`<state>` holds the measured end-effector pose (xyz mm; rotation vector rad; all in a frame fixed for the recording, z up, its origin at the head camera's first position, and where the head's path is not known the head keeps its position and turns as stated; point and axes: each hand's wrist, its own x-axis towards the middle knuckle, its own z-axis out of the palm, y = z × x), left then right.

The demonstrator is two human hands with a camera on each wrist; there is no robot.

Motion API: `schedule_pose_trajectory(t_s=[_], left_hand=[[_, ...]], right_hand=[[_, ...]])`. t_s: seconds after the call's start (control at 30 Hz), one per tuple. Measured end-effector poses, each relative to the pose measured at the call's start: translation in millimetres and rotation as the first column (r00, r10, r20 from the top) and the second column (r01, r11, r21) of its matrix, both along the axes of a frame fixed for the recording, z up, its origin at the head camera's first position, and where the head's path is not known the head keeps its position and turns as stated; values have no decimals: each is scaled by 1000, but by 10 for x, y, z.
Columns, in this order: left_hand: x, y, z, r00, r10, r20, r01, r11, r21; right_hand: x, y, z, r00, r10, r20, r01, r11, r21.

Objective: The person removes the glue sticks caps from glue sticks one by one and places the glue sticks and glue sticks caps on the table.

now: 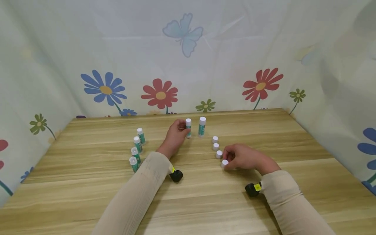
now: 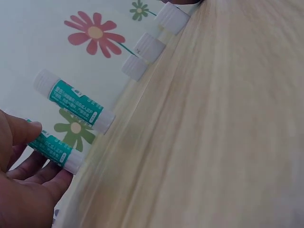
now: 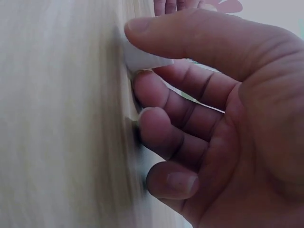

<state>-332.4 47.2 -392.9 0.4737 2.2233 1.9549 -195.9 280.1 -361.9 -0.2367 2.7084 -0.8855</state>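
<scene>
- Upright near the far middle of the tabletop [image 1: 264,137], a glue stick [image 1: 188,127] is gripped by the left hand [image 1: 174,137], fingers curled round its green label.
- Just beside it stands a taller glue stick [image 1: 202,126], untouched.
- Nearer, the right hand [image 1: 241,157] pinches a white cap [image 1: 224,163] resting on the wood.
- Three more loose caps [image 1: 216,146] line up beyond it.
- Four uncapped sticks [image 1: 136,154] stand in a row at the left.
</scene>
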Motion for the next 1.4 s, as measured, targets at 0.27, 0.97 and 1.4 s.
schedule_pose_trajectory(t_s=[0.27, 0.97, 1.4], left_hand=[[88, -89, 70, 1000, -5, -17, 5, 1000, -2], [544, -512, 363, 992, -116, -39, 116, 993, -3], [1052, -621, 488, 964, -251, -92, 248, 968, -45]], right_hand=[[28, 68, 48, 1000, 19, -9, -19, 1000, -12], [106, -388, 316, 884, -242, -401, 198, 969, -147], [234, -861, 346, 845, -271, -461, 107, 930, -351]])
